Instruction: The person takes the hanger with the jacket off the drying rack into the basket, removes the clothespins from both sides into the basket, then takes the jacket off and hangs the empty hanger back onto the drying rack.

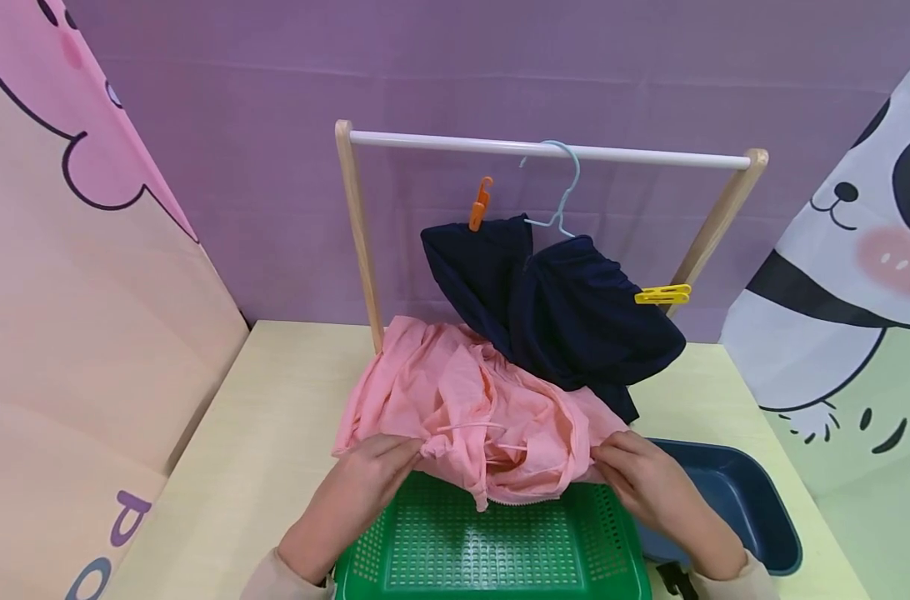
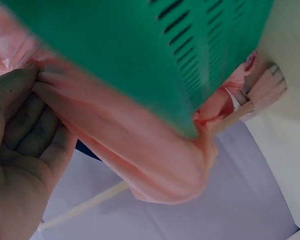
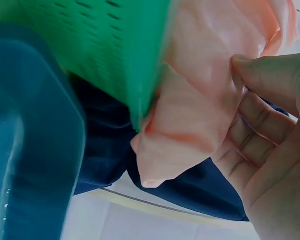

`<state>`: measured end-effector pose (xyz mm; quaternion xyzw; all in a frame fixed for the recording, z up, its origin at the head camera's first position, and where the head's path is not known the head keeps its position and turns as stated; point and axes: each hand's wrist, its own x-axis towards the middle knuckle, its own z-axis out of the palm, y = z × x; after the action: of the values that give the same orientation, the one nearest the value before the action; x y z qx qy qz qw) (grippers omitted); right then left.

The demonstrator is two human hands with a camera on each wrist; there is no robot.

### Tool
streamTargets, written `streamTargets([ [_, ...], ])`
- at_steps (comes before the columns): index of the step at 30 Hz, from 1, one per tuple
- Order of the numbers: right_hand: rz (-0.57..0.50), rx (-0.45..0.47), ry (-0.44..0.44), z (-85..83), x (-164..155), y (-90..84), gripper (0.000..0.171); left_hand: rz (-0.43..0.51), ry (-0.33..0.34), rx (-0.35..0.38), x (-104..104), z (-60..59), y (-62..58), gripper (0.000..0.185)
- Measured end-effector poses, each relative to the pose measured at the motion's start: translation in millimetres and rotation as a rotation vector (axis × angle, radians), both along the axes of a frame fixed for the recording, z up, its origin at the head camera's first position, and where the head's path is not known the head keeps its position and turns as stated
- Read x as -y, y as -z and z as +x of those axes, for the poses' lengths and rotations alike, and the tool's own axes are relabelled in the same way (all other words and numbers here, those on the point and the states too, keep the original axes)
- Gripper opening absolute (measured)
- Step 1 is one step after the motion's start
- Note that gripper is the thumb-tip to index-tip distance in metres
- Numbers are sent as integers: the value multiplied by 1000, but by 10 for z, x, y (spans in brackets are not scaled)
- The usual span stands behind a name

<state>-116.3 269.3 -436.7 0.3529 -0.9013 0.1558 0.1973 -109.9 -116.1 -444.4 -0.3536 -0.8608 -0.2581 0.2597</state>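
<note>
A pink zip jacket [image 1: 440, 375] lies bunched over the far part of the green basket [image 1: 492, 550], its zipper edge facing me. Thin pale pink bars, like part of a hanger, show among its folds. My left hand [image 1: 368, 479] pinches the jacket's left side between thumb and fingers. On the opposite side, my right hand [image 1: 646, 479] pinches the cloth too. The right wrist view shows thumb and fingertips [image 3: 242, 65] closed on a fold of the pink fabric. In the left wrist view, a sleeve-like length of pink cloth hangs past the basket's edge.
Behind stands a wooden rack with a white rail [image 1: 455, 143]. From it a navy garment [image 1: 567, 317] hangs on a light blue hanger [image 1: 567, 196], with an orange clothespin [image 1: 480, 204] and a yellow clothespin [image 1: 663, 294]. A dark blue tray [image 1: 755, 508] stands right of the basket.
</note>
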Motion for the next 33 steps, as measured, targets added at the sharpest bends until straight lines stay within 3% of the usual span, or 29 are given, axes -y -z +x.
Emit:
streamTargets([
  [7, 32, 24, -11, -4, 51, -85, 31, -9, 37, 1, -85, 13, -107, 18],
  [19, 45, 54, -2, 1, 137, -183, 26, -100, 28, 24, -183, 28, -337, 14],
  [27, 54, 80, 11, -5, 152, -172, 28, -78, 51, 153, -199, -36, -392, 6],
  [33, 77, 174, 37, -14, 168, -206, 26, -50, 95, 319, -165, -84, -440, 7],
])
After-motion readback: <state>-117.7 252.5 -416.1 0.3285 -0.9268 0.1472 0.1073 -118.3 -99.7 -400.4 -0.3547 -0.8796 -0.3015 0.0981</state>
